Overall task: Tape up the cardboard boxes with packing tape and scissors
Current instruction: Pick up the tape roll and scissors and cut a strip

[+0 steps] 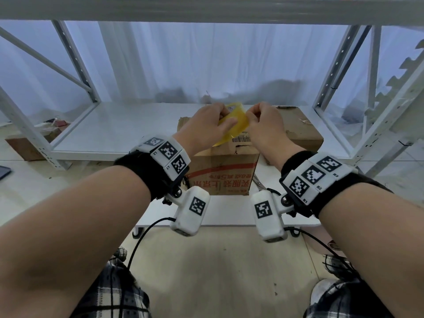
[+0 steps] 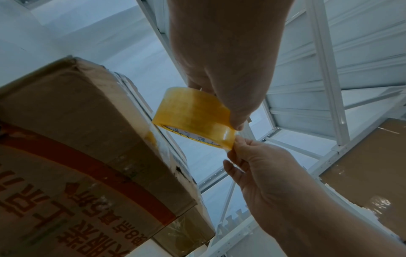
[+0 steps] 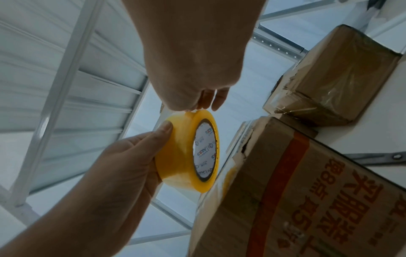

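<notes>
Both hands are up over the box point(image 1: 223, 157), and the tape roll point(image 1: 234, 121) is caught between them. The left hand point(image 1: 206, 127) wraps the roll, thumb across its outer face and fingers behind, a steadying hold by the look of it. The right hand point(image 1: 263, 125) is pinching at the roll's rim with fingertips bunched, most likely hunting the loose end to peel it free. From the right wrist view the roll point(image 3: 186, 153) sits tilted, its printed core facing the box point(image 3: 296, 191), the lower edge just beside the box's top corner. The roll hangs above the box, at the near edge of the shelf point(image 1: 114, 125). Scissors point(image 1: 260, 182) lie on the bench just right of the box, untouched. A second box point(image 1: 298, 129) sits behind, on the shelf, near its right edge
</notes>
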`<control>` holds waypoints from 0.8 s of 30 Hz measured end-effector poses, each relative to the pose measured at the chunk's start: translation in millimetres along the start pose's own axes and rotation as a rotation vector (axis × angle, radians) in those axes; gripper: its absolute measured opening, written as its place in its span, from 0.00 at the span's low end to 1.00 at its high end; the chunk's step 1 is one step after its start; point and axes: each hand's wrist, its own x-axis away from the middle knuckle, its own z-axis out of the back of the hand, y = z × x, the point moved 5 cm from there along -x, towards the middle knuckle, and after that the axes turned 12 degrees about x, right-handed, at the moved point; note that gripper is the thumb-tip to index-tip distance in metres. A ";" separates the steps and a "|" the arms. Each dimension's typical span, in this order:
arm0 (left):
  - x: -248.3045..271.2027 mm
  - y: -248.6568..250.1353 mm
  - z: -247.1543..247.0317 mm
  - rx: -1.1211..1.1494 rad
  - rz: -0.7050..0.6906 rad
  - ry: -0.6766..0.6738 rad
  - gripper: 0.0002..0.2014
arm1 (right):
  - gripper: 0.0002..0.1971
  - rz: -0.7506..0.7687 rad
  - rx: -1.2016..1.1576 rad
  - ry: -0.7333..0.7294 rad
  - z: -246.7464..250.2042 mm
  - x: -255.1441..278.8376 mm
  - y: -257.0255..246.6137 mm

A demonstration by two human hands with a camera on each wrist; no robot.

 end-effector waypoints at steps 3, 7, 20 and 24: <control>-3.3 3.3 6.4 0.019 0.023 0.048 0.11 | 0.05 0.126 -0.034 0.021 7.3 3.5 -13.4; -2.7 4.3 9.7 0.032 0.029 0.076 0.13 | 0.04 0.077 -0.162 0.023 11.7 5.8 -11.9; 7.6 11.9 10.6 0.354 0.052 0.016 0.28 | 0.09 0.172 -0.170 0.080 29.3 3.4 -19.1; 8.7 17.8 10.3 0.271 0.092 -0.054 0.18 | 0.06 0.236 -0.163 0.001 29.9 7.7 -23.0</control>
